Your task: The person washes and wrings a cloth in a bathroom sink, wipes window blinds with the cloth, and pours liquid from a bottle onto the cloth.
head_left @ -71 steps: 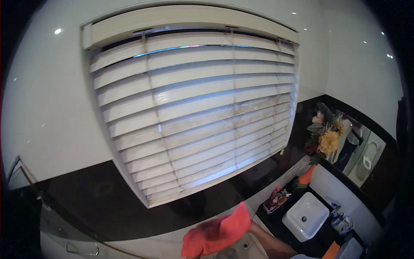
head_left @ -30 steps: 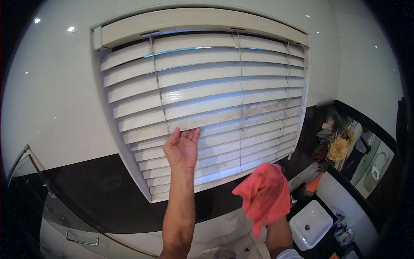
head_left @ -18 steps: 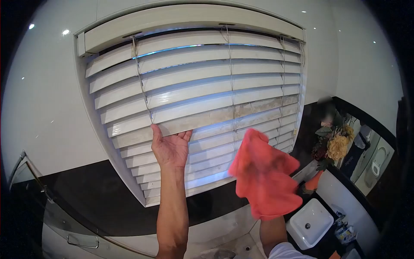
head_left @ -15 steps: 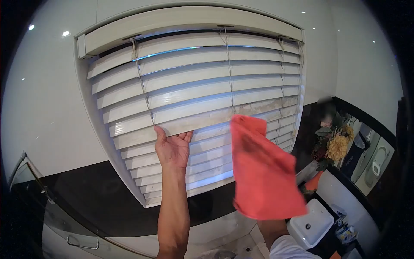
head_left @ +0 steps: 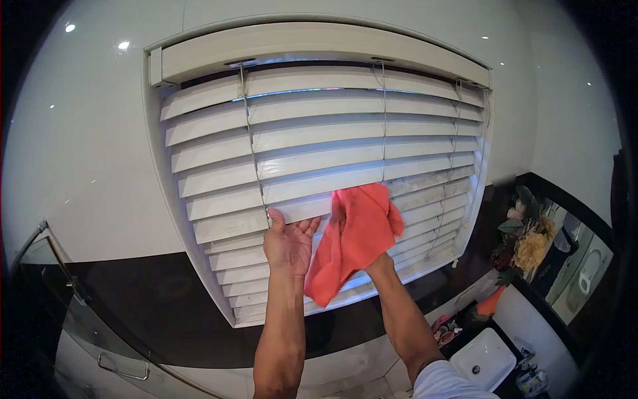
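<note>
A white slatted blind (head_left: pixel 319 103) hangs across the window. My left hand (head_left: pixel 288 249), palm up, grips the lower edge of one slat (head_left: pixel 300 207) near a ladder cord, its thumb beside the cord and its fingertips at the edge. Just to the right, a red cloth (head_left: pixel 359 229) is pressed against the same slat and drapes downward. My right hand (head_left: pixel 380 265) holds the cloth from below; most of its fingers are covered by it. Right of the cloth, a lower slat (head_left: pixel 432 181) looks marked with grey dirt.
A white sink (head_left: pixel 484 359) stands at the lower right, with a bottle (head_left: pixel 531 382) beside it. Yellow flowers (head_left: pixel 530 251) stand by a black-framed mirror (head_left: pixel 591 266). At the lower left is a glass panel with a metal handle (head_left: pixel 123 367).
The red cloth has swung left and up onto the slat, with my right forearm now beneath it. My left hand keeps its hold. The whole view has shifted a little.
</note>
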### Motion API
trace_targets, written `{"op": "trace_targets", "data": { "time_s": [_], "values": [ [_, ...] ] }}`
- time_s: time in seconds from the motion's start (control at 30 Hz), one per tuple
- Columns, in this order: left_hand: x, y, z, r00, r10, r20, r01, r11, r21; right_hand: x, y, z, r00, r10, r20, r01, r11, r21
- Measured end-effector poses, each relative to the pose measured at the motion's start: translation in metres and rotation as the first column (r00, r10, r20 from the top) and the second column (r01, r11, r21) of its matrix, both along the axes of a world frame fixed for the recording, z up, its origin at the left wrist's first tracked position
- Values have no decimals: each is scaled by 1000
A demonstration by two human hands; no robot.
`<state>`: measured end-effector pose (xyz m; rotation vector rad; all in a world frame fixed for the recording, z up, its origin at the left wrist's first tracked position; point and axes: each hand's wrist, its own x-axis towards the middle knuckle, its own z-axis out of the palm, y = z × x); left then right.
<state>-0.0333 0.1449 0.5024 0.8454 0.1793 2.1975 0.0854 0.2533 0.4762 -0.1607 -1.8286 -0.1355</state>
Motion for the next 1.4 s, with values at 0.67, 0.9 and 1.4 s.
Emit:
{"op": "trace_targets", "data": {
  "time_s": [0.67,0.9,1.4],
  "values": [
    [-10,-20,-5,987,-158,29,157,987,37,-36,-20,11,899,374,228,-246,862,-443],
    [0,-27,2,998,-10,65,5,996,84,-22,-13,-14,809,437,393,-414,898,-147],
    [21,-10,-2,979,-205,-16,205,969,140,77,-36,-20,982,150,-114,-181,918,-353]
  ]
}}
